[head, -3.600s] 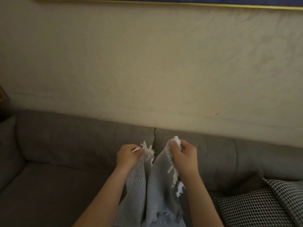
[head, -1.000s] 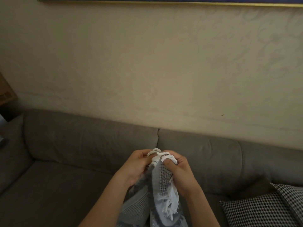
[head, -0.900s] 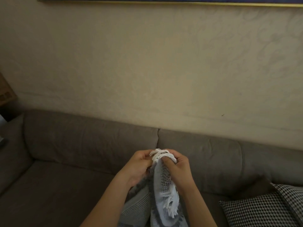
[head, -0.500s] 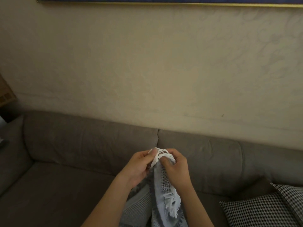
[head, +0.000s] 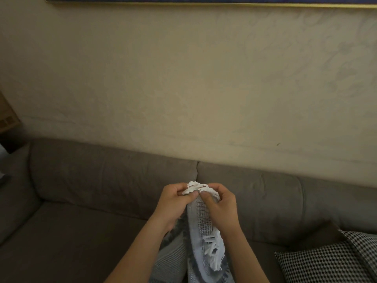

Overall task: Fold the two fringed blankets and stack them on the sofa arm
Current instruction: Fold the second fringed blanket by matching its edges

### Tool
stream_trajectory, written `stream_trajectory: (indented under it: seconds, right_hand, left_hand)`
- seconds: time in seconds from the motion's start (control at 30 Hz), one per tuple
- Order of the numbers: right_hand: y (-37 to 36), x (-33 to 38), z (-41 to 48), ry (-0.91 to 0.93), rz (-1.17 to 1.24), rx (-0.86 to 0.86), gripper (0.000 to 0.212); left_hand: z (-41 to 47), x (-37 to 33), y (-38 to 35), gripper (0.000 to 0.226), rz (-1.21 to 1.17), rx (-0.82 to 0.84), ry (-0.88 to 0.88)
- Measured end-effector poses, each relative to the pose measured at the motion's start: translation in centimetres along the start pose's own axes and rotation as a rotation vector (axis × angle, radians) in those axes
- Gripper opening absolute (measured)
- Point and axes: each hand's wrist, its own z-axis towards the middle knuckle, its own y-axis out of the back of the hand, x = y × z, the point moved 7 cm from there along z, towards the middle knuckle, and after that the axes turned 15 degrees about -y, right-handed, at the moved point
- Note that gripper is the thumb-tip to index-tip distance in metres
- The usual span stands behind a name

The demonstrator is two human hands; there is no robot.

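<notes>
Blanket (head: 204, 227) hanging before sofa (head: 114, 180), cushion (head: 326, 262) on seat at right, wall (head: 183, 78) behind sofa

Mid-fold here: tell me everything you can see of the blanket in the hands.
The blanket is pale grey-white woven cloth with a fine dark check and white fringe. Its fringed top edge is bunched together, pinched by the left hand and the right hand side by side. From there it hangs limp in vertical folds out of the bottom of the view, in front of the sofa. More fringe dangles lower down.
</notes>
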Motion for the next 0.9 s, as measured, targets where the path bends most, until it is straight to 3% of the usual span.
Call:
stream_trajectory:
  seconds: [0.2,0.3,0.4,0.5,0.67,0.9]
  right_hand:
    - [0.5,1.4,1.2,0.139,-0.177,-0.054,0.030]
    - [0.9,2.9,1.3,0.147,-0.224,-0.252,0.029]
    - [0.9,5.5,-0.5,0.331,-0.257,-0.458,0.025]
    - [-1.2,5.8,-2.2,0.433,-0.263,-0.358,0.031]
    - [-3.6,2.7,-1.0,0.235,-0.412,-0.263,0.041]
    - [-2.7,3.4,3.7,0.125,-0.479,-0.180,0.012]
  left_hand:
    - [2.5,-3.2,0.8,0.019,0.257,-0.097,-0.173]
    - [3.7,-4.9,0.6,0.019,0.298,-0.123,-0.198]
    - [5.2,-6.3,0.9,0.007,0.242,-0.212,-0.197]
    - [6.6,-7.4,1.3,0.008,0.151,-0.340,-0.151]
    - [9.0,-8.3,1.5,0.007,-0.066,-0.428,-0.075]
    - [10.2,-12.0,1.4,0.013,-0.404,-0.466,-0.123]
